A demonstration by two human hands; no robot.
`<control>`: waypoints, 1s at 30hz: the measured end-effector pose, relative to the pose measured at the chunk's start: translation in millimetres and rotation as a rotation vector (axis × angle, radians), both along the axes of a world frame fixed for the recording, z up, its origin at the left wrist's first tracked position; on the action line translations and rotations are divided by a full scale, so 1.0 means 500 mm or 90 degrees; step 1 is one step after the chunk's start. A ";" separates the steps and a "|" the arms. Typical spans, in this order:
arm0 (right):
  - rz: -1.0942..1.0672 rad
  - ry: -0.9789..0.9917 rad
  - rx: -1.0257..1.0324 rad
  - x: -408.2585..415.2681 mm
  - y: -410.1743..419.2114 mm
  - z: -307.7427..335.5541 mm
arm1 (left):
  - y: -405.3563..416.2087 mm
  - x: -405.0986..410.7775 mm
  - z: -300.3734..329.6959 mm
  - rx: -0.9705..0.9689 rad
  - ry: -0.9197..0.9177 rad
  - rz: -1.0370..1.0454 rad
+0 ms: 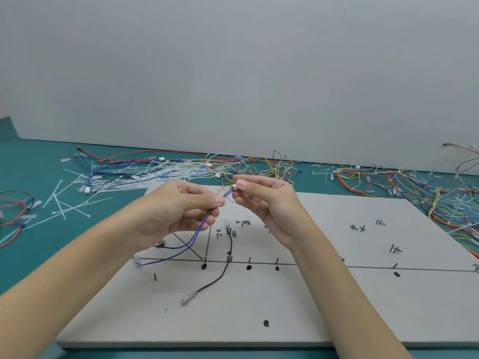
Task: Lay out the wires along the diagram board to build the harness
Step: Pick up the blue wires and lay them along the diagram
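Observation:
A grey diagram board (324,301) with drawn lines, pegs and handwritten labels lies in front of me. Above its upper left part I hold a pair of blue wires (199,230). My left hand (176,208) pinches the wires between thumb and fingers. My right hand (264,200) pinches the small white connector (234,188) at their upper end. The wires sag down to a clear terminal (136,260) at the board's left edge. A black wire (223,270) with clear terminals lies on the board along a peg.
Heaps of coloured wires and white cable ties (166,172) lie on the green table behind the board. More finished harness bundles (404,185) sit at the right, and red and black wires (15,208) at the far left. A white wall stands close behind.

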State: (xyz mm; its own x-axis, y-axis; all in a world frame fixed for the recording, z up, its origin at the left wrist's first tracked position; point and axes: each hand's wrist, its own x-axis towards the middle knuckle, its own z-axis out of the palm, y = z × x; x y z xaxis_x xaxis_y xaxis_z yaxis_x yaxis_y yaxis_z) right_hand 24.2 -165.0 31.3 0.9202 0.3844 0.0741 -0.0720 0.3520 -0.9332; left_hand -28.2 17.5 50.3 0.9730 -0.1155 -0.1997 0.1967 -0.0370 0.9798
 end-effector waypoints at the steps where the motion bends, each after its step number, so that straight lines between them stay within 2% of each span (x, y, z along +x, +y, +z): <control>1: -0.006 0.007 -0.001 0.001 0.001 -0.002 | 0.005 -0.002 -0.005 -0.004 0.014 0.002; 7: -0.054 0.032 0.009 0.010 -0.003 -0.001 | 0.040 -0.017 -0.006 -0.049 0.094 -0.017; 14: -0.078 0.013 -0.015 0.013 0.001 -0.003 | 0.065 -0.043 0.003 0.034 0.051 -0.080; 25: -0.124 -0.112 -0.278 0.018 0.053 -0.049 | 0.017 -0.074 -0.039 0.264 -0.065 -0.005; 30: -0.119 -0.131 -0.369 0.035 0.073 -0.067 | 0.019 -0.065 -0.069 0.357 -0.059 0.025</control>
State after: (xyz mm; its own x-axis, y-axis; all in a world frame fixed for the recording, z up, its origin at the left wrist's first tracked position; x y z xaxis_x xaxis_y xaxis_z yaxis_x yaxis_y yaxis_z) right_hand 42.0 -128.7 -2.0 0.9648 0.2490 0.0843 0.1420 -0.2236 -0.9643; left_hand -61.0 26.8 15.7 0.9908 0.0197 -0.1338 0.1224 -0.5507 0.8257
